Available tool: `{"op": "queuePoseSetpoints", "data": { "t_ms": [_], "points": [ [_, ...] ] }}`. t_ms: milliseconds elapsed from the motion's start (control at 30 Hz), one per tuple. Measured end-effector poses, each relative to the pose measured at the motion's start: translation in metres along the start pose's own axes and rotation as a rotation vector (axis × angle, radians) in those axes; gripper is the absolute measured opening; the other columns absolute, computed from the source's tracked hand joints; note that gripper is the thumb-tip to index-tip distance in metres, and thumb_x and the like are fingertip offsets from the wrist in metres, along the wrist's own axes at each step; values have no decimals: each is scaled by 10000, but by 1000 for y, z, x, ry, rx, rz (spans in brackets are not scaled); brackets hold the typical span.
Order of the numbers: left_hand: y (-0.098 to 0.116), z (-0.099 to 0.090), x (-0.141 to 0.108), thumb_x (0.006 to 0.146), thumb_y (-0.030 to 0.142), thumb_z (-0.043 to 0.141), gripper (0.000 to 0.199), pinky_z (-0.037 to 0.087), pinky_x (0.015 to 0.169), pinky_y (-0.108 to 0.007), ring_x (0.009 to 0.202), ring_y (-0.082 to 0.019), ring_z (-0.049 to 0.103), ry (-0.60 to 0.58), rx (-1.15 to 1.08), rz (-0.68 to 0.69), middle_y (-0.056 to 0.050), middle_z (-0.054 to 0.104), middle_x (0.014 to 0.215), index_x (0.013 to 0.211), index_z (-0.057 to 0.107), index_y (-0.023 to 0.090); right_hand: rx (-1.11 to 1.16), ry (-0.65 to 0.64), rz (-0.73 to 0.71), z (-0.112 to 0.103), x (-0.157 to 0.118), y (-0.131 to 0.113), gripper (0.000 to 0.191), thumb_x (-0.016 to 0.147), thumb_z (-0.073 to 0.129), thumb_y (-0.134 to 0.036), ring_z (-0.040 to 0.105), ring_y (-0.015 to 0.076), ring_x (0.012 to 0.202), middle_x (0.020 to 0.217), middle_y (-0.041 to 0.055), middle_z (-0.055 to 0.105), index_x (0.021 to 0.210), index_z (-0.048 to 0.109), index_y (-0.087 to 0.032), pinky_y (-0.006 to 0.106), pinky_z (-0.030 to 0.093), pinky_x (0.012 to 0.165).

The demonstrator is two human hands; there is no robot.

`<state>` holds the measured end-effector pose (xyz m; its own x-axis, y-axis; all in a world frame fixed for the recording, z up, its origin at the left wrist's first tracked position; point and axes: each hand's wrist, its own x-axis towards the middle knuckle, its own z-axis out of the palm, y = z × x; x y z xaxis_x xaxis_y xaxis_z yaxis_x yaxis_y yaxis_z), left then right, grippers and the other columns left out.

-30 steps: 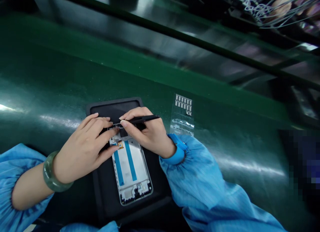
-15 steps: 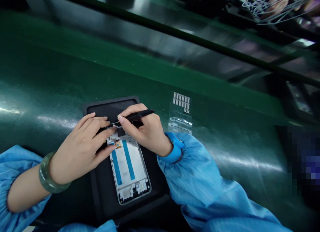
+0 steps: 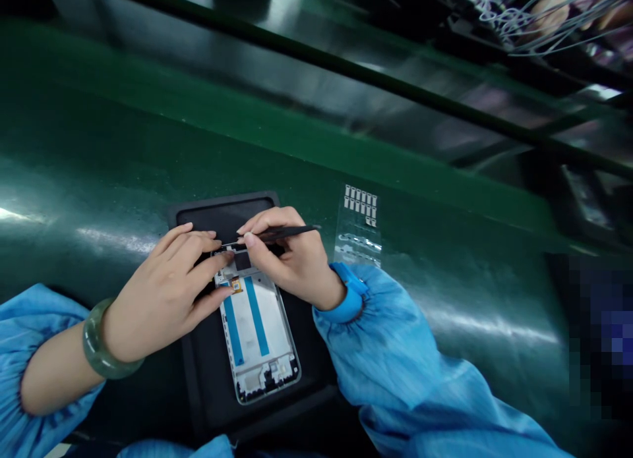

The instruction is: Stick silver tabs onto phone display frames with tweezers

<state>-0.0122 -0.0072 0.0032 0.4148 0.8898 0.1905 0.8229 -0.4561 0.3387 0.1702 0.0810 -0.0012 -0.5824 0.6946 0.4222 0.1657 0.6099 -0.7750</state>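
Observation:
An opened phone point(image 3: 256, 326) lies face-down-style in a black tray point(image 3: 198, 372), its pale inner side with two blue strips showing. My left hand point(image 3: 173, 283) rests over its upper left corner, fingers apart, with the thumb beside a small gold-and-orange flex connector point(image 3: 237, 285) and the index fingertip on the phone. In a pinch grip, my right hand point(image 3: 291, 257) holds black tweezers point(image 3: 287, 232) nearly level across the phone's top edge. Their thin tips point left, close to my left fingertips; what they touch is too small to make out.
A clear sheet point(image 3: 359, 237) with several small pale stickers lies right of the tray on the green work surface point(image 3: 445, 247). Beyond runs a dark rail point(image 3: 316, 59). White cables point(image 3: 509, 23) and part of another person's hand are at the far upper right.
The tweezers have tilted flatter and turned in my right hand, and that hand has shifted slightly. My left hand keeps its place on the phone; the whole view moved a little.

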Motion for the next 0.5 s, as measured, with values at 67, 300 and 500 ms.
{"op": "queuePoseSetpoints", "data": {
  "t_ms": [67, 300, 500],
  "points": [
    [-1, 0, 0, 854, 332, 518, 340, 341, 1034, -508, 1135, -272, 500, 4, -3, 0, -123, 571, 1112, 1135, 573, 148, -29, -6, -20, 0, 1, 1, 103, 818, 547, -147, 611, 137, 789, 849, 21, 601, 878, 487, -205, 290, 514, 703],
    [-2, 2, 0, 850, 331, 523, 333, 339, 1037, -498, 1138, -272, 492, 8, 8, 12, -126, 566, 1107, 1119, 577, 141, -73, -40, -85, 3, 1, -2, 131, 795, 539, -114, 602, 140, 781, 833, 25, 604, 866, 481, -208, 285, 510, 690],
    [-2, 2, 1, 849, 344, 523, 330, 344, 1032, -504, 1135, -275, 494, 10, 2, 15, -123, 564, 1113, 1104, 579, 143, -52, -36, -81, 3, 0, -1, 129, 799, 540, -121, 600, 141, 774, 827, 25, 600, 867, 475, -210, 292, 510, 683]
  ]
}}
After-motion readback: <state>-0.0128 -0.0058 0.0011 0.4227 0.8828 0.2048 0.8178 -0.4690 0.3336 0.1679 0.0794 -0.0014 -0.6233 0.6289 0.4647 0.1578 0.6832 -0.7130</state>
